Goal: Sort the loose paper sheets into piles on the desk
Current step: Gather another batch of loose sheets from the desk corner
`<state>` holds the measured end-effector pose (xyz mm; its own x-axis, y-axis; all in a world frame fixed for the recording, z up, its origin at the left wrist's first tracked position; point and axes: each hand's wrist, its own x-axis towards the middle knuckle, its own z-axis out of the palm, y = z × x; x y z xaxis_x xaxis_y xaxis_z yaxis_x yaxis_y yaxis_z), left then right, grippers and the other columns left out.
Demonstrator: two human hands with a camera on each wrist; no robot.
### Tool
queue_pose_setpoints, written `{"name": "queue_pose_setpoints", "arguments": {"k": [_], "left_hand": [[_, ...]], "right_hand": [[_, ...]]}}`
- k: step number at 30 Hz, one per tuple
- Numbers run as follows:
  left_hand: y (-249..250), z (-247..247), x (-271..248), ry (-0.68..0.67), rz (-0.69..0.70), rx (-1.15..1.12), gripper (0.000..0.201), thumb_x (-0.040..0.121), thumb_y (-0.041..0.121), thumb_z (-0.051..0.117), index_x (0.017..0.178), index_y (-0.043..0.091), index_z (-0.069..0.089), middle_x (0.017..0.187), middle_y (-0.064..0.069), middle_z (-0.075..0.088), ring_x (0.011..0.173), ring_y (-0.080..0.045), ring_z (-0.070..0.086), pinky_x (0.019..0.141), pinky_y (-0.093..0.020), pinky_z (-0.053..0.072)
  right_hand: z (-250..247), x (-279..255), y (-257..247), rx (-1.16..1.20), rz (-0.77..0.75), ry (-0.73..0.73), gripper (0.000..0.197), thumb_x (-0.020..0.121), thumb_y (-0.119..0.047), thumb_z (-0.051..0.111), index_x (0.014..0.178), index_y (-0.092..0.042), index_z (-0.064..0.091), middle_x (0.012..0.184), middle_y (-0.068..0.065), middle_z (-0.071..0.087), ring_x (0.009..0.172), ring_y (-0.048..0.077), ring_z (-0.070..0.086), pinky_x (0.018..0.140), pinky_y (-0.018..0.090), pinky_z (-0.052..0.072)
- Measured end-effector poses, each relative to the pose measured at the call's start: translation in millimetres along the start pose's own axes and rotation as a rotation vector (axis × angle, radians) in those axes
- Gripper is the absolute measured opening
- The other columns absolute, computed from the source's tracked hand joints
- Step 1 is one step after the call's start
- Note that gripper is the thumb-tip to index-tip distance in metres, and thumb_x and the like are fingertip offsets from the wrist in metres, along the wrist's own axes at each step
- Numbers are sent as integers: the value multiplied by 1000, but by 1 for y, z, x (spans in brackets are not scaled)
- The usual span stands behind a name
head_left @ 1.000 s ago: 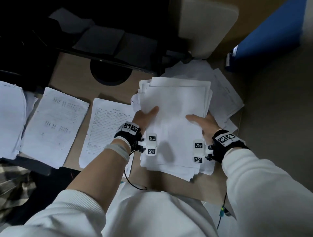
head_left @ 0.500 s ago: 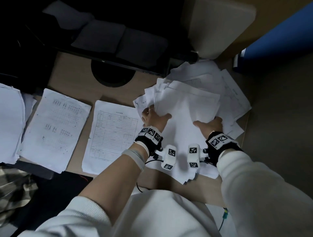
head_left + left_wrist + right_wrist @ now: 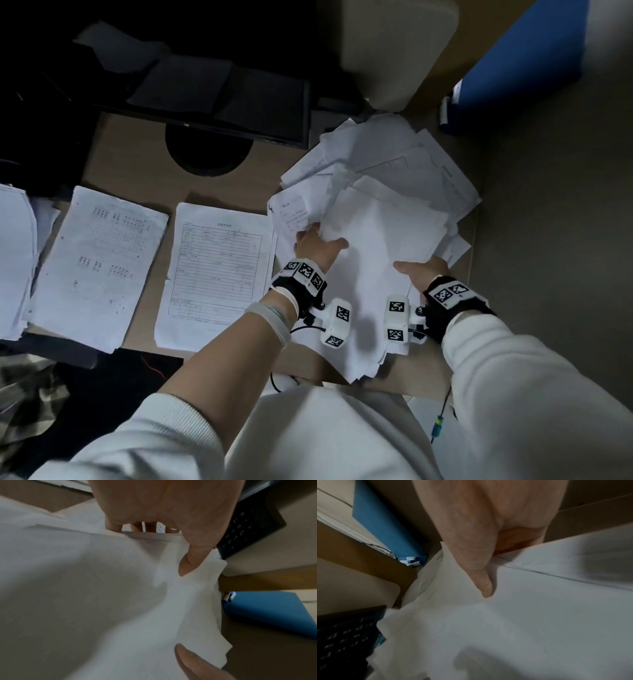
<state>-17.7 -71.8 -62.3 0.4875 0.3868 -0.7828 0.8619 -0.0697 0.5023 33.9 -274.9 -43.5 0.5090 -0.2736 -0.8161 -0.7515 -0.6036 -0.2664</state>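
Gripped thick white paper bundle (image 3: 373,274) at both side edges: left hand (image 3: 317,245), right hand (image 3: 423,270). Long axis ran away from body, over scattered loose white sheets (image 3: 404,161).

Left hand (image 3: 317,247) and right hand (image 3: 423,270) both curled, thumbs on top, gripping

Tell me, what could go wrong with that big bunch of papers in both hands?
The stack is uneven, its sheets fanned out, so some might slip from the left hand or right hand. Its near corner overhangs the desk edge, so loose sheets could drop off.
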Motion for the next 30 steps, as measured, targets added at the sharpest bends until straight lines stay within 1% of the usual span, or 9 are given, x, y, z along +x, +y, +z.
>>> {"name": "queue_pose_setpoints", "arguments": {"k": [3,5,7,11,15,19,24,27,30], "left_hand": [[-2,9,-10,67,65,-142,64,80,14,73,130,13,34,122,-8,57,111,-30,59,89,-28,42],[-5,14,-16,69,61,-187,65,83,10,72,131,9,28,112,-5,56,103,-24,59,88,-25,40],[-10,16,-21,27,26,-124,63,88,18,72,138,2,37,118,-8,57,110,-24,58,91,-25,40],[-27,18,-30,-3,-19,-73,48,94,26,62,133,-1,54,128,-16,63,118,-33,59,101,-37,47],[-35,20,-37,30,-54,-144,46,89,36,60,123,4,61,115,-10,70,105,-31,65,98,-42,52],[-29,13,-35,-81,-211,-335,62,88,67,46,95,8,64,81,-4,63,74,-20,58,72,-35,48],[-10,9,-27,-176,-160,-508,19,100,19,47,88,14,60,70,-1,51,52,-13,42,54,-24,31],[5,16,-23,-154,-169,-424,22,98,16,53,76,18,58,61,0,53,48,-13,47,52,-24,44],[10,23,-14,-130,-146,-280,35,92,22,64,58,21,54,51,-2,49,42,-17,46,51,-24,42]], "right_hand": [[-9,2,13,33,-19,-28,67,61,-47,87,113,-12,64,112,5,69,97,30,65,93,40,53],[-13,-2,17,63,-41,-52,47,71,-36,86,103,-12,62,105,2,67,93,24,62,86,33,49],[-15,-5,21,55,-72,-94,30,84,-23,79,106,-13,61,103,3,64,94,23,60,83,29,45],[-13,-6,32,31,-41,-143,63,68,-45,87,114,-11,60,112,3,65,100,26,60,91,39,48],[-12,-8,41,17,-4,-178,70,76,-36,85,129,-3,54,119,5,60,117,29,57,99,40,46],[-21,-11,37,66,-20,-46,73,84,-33,78,139,2,45,136,14,57,124,33,55,105,42,45],[-46,-4,38,88,-32,122,68,93,-33,68,143,4,40,146,18,49,130,35,50,107,39,42],[-53,-1,38,133,-28,127,58,95,-25,66,140,5,45,142,17,53,128,33,52,99,34,42],[-55,1,39,221,5,90,67,92,-26,70,143,6,40,145,17,48,131,34,49,102,38,40]]}}
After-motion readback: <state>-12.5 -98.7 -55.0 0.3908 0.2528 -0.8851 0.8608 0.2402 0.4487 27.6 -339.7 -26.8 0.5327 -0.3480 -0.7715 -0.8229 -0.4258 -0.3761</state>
